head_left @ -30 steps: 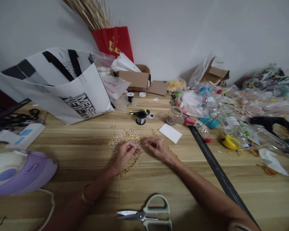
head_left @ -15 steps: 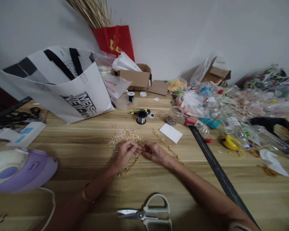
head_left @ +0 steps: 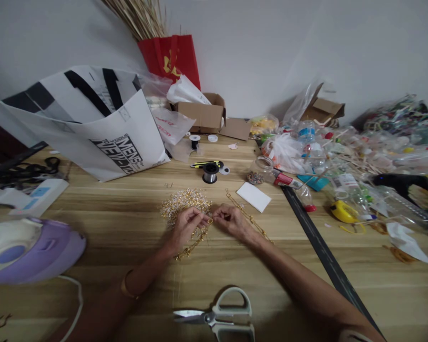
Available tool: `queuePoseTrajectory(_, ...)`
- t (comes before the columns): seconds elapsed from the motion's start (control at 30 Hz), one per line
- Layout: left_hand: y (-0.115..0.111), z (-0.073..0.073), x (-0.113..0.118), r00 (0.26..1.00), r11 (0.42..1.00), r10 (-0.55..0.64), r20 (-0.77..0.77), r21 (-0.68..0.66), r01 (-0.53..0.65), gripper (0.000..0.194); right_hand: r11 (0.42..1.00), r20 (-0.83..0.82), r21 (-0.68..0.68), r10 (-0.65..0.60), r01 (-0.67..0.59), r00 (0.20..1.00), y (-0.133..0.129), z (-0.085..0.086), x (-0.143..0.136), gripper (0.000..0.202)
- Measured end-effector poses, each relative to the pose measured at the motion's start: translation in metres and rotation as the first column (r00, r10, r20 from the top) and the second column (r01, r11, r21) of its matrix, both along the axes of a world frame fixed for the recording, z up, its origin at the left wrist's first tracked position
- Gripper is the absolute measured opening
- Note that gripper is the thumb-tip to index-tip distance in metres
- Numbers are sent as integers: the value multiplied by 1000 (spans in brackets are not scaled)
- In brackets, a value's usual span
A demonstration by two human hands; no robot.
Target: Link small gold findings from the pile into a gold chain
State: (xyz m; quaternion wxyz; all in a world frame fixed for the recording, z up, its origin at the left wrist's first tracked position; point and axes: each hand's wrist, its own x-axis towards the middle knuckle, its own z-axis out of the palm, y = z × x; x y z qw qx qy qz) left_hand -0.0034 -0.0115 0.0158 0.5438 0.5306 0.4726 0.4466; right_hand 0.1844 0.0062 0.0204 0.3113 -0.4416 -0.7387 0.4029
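Observation:
My left hand (head_left: 189, 226) pinches a gold beaded strand (head_left: 189, 250), and a small gold loop shows at its fingertips. Part of the strand trails down onto the wooden table beside the wrist. Just right of it, my right hand (head_left: 231, 221) has its thumb and fingers pressed together; whatever they hold is too small to make out. Behind my left hand lies a pile of clear and gold beads (head_left: 180, 202). A second gold chain (head_left: 251, 219) stretches out beyond my right hand. Scissors (head_left: 214, 315) lie partly spread near the front edge of view.
Wire spool (head_left: 210, 173), yellow cutter (head_left: 199, 165), white card (head_left: 254, 196) and bead jar (head_left: 256, 176) lie behind the hands. A white bag (head_left: 92, 137) stands left, above a purple appliance (head_left: 53, 251). Plastic bottles and a yellow tape measure (head_left: 343, 212) crowd the right.
My right hand has drawn slightly away from my left, so a small gap now shows between the fingertips. The gold loop at my left fingertips has come into view.

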Motion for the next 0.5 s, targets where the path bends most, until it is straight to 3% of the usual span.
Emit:
queuePoseTrajectory(0.33, -1, 3, 1, 1000, 1000, -15, 7, -13, 15, 24, 962, -179, -272, -33, -18, 983, 3, -7, -1, 21)
queuePoseTrajectory(0.5, -1, 5, 0, 999, 999, 20, -51, 49, -18, 20, 951, -213, -307, -28, -40, 977, 4, -8, -1, 20)
